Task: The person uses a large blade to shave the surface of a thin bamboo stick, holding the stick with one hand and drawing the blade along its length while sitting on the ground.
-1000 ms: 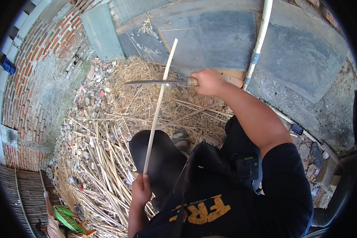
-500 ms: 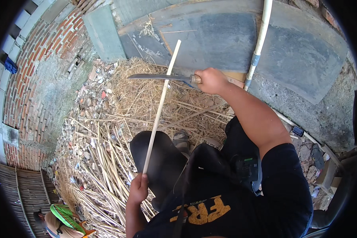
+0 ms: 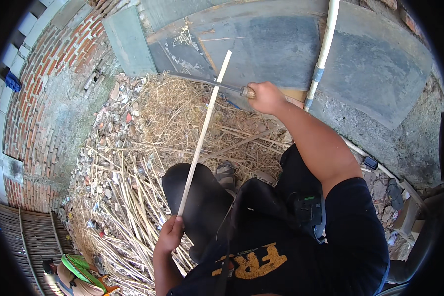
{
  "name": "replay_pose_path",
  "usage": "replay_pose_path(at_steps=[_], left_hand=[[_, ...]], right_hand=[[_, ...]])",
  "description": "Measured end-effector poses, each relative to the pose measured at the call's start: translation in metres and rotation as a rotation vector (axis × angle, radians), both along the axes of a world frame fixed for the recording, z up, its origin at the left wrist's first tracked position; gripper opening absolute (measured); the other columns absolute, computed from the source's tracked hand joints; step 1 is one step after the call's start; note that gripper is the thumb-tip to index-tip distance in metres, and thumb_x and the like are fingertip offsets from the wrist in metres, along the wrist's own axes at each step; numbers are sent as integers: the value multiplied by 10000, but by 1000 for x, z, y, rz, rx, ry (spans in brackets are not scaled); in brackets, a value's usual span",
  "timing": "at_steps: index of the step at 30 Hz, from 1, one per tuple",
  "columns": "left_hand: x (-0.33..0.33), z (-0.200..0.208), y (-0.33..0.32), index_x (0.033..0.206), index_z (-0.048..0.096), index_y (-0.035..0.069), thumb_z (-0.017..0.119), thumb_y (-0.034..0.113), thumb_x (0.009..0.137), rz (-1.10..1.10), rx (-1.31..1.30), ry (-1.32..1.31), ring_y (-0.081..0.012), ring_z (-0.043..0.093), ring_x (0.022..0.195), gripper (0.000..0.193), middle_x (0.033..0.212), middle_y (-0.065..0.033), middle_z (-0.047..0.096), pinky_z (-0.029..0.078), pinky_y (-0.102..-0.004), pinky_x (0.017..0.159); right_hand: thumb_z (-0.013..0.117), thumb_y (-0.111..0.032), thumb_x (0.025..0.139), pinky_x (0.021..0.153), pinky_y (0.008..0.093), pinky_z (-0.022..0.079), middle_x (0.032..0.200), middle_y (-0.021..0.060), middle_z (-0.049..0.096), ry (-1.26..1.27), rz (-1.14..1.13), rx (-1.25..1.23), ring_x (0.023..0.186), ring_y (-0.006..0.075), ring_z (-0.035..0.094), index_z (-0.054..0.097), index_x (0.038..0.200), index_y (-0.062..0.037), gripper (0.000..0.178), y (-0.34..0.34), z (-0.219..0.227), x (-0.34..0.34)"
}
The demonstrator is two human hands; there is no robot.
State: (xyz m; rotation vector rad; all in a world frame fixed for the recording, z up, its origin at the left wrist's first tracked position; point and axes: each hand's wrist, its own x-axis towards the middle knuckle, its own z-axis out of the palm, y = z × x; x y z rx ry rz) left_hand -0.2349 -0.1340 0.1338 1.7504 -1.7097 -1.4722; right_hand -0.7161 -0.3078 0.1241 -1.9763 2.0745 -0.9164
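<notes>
My left hand [image 3: 169, 234] is closed around the lower end of a long, pale bamboo strip [image 3: 203, 134]. The strip slants up and away to the right, passing over my dark-trousered left knee. Near its far end, my right hand [image 3: 267, 98] grips the wooden handle of a long machete [image 3: 232, 88]. The blade points left and crosses the strip a little below its tip, appearing to touch it; its far end tilts slightly away from me.
Shavings [image 3: 172, 108] pile up beyond my knees. Many split bamboo strips [image 3: 138, 202] lie over rubble on the left. Grey panels [image 3: 276, 49] and a white pipe [image 3: 325, 44] stand ahead, a brick wall [image 3: 44, 113] at left. Another person [image 3: 74, 278] is at the lower left.
The machete has shifted slightly right, and its blade tip has swung upward, away from me. The strip's far end has moved a little to the right. My left hand stays nearly in place.
</notes>
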Motion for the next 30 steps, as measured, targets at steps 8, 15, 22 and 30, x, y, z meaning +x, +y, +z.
replay_pose_path(at_steps=[8,15,22,30], left_hand=[[-6,6,-2,812,524,79,449,338,1076,104,207,219,-50,333,469,378,567,54,389,261,-241,442],[-8,5,-2,824,533,76,454,337,1072,100,158,185,-57,352,473,369,573,40,416,279,-242,447],[-3,-6,0,828,529,82,438,406,1071,42,94,191,-65,342,458,414,562,51,391,270,-249,437],[-10,3,0,820,532,77,426,409,1074,-32,-96,-20,-53,383,493,431,584,46,437,302,-241,465]], right_hand=[[687,-144,740,711,485,547,806,157,695,319,521,19,794,364,690,689,973,-123,234,27,28,47],[686,-173,727,731,486,550,817,135,704,184,234,176,814,357,692,689,981,-144,256,19,22,30],[684,-173,740,706,496,545,803,132,700,302,514,35,799,355,690,684,961,-149,221,30,26,50],[665,-170,741,804,493,543,895,162,711,13,190,169,846,376,687,694,1066,-113,331,1,1,11]])
